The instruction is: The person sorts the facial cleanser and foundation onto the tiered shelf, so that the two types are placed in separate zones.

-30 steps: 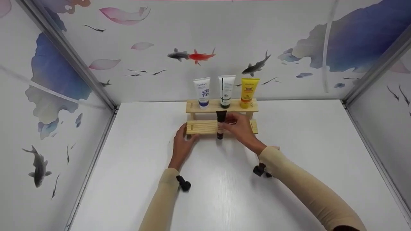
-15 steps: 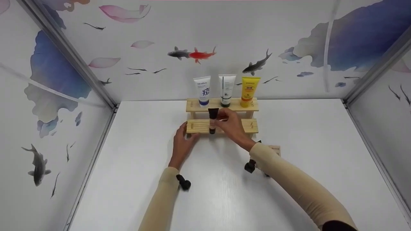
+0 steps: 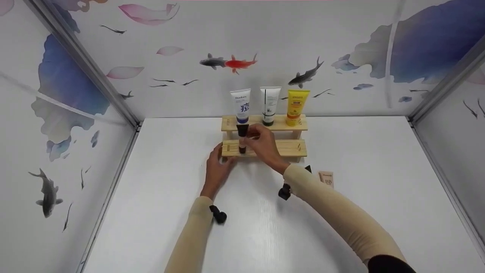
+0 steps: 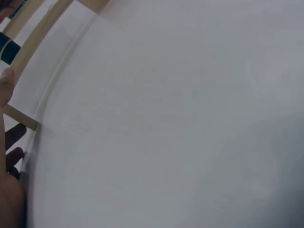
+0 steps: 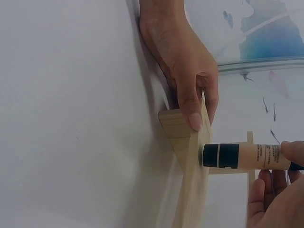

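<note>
My right hand pinches a small beige cosmetic tube with a black top and black cap, held upright, cap down. In the right wrist view the cap of the tube is at the surface of the lower shelf; whether it touches, I cannot tell. My left hand grips the left end of the two-step wooden rack. In the right wrist view, the left hand has its thumb on the shelf's front edge. The left wrist view shows only part of that hand.
On the upper step stand a white-and-blue tube, a white tube with a dark green cap and a yellow tube. A beige package marked BB lies right, partly behind the right sleeve. Printed walls enclose the white table.
My right hand has carried the beige tube leftward and slightly back, from the front of the lower shelf to over its left part. The BB package has come into view. My left hand stays put.
</note>
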A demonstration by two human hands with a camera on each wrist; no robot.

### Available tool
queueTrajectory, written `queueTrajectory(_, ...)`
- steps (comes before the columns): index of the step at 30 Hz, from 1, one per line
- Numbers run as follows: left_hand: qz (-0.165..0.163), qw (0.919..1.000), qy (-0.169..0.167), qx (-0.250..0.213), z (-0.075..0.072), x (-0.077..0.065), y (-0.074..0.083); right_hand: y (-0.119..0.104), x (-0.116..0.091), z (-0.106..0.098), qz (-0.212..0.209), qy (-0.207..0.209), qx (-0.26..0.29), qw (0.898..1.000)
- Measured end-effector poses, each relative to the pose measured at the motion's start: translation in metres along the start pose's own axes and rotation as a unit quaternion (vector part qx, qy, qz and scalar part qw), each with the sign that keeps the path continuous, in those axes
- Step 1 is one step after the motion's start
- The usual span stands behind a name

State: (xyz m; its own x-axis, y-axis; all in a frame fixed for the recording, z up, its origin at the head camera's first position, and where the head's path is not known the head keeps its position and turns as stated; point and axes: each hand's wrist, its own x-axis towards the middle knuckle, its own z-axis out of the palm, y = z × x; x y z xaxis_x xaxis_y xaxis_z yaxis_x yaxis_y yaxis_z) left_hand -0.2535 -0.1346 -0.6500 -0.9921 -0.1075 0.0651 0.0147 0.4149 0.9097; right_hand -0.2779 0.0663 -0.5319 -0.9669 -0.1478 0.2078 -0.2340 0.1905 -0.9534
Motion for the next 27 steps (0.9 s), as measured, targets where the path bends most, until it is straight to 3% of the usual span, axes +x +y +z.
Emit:
queueTrajectory(11,-0.009,0.9998,0.003,-0.017,0.002,0.001,0.0,-0.002,0.009,0.02,-0.001,-0.012,-0.004,1.0)
queueTrajectory(27,-0.005,1.0,0.005,0.002,0.0,-0.001,0.002,-0.007,0.023,0.035,-0.011,-0.022,0.0,1.0)
